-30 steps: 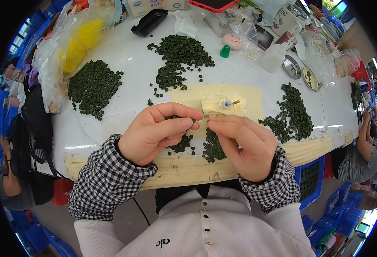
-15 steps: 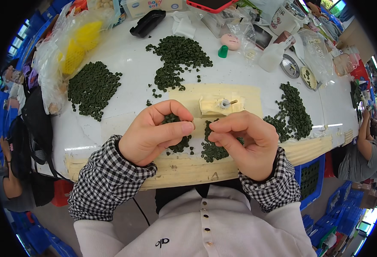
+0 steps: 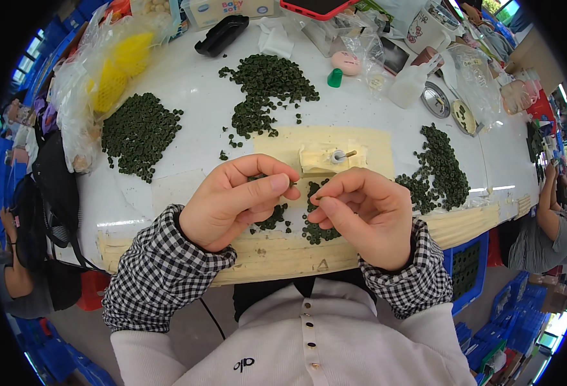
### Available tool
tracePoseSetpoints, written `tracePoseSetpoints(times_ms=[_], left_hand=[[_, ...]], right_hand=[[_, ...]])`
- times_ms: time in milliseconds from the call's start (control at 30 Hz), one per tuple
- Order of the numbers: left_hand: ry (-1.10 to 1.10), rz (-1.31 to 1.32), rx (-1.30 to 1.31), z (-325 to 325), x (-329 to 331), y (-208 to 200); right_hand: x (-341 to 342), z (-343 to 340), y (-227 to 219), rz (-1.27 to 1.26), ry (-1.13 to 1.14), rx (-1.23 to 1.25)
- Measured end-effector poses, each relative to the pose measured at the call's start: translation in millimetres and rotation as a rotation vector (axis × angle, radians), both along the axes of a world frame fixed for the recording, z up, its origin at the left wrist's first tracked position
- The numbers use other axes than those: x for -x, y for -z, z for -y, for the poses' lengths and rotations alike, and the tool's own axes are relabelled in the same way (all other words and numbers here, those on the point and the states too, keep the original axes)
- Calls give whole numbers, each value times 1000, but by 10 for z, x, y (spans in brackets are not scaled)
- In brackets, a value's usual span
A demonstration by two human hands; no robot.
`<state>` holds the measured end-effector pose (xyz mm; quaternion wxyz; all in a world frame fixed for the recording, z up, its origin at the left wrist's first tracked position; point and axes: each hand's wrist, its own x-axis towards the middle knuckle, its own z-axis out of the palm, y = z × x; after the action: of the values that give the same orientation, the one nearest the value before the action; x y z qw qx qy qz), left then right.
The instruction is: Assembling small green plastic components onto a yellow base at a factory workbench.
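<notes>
My left hand (image 3: 238,199) is closed in a pinch, with a tiny dark green piece (image 3: 292,184) showing at its thumb and fingertip. Facing it, my right hand (image 3: 367,209) also pinches a tiny dark piece (image 3: 317,198). A short gap separates the two sets of fingertips. Under and between the hands lie a small pile of dark green pieces (image 3: 272,220) and a pile of dark green ring-shaped pieces (image 3: 319,231). Just beyond the fingers stands a taped block (image 3: 312,157) with a white fitting and a brass-coloured pin (image 3: 346,154).
Larger piles of green pieces lie at the left (image 3: 140,134), the far middle (image 3: 270,80) and the right (image 3: 444,167). A plastic bag with yellow contents (image 3: 119,71), a black tray (image 3: 222,35), a green cap (image 3: 335,78) and a metal dish (image 3: 435,98) surround them.
Both hands have shifted slightly, and their fingertips have turned a little. The small pieces in their pinches show more plainly now. The piles and the taped block look the same.
</notes>
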<state>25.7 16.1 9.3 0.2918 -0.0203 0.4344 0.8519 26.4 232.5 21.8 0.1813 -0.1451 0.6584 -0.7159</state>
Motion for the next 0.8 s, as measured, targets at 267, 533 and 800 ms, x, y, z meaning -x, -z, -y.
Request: tracePoseSetpoints(times_ms=[267,533,800], left_hand=[[-2,-11,28,-4,-2,-8],[-32,-42,92,-32,-31,33],[-1,-26,64,-46,-42,40]], right_hand=[[-4,19,29,-32,29,-22],[35,67,65,-449,113,-208],[24,114,41,-606,158,-247]])
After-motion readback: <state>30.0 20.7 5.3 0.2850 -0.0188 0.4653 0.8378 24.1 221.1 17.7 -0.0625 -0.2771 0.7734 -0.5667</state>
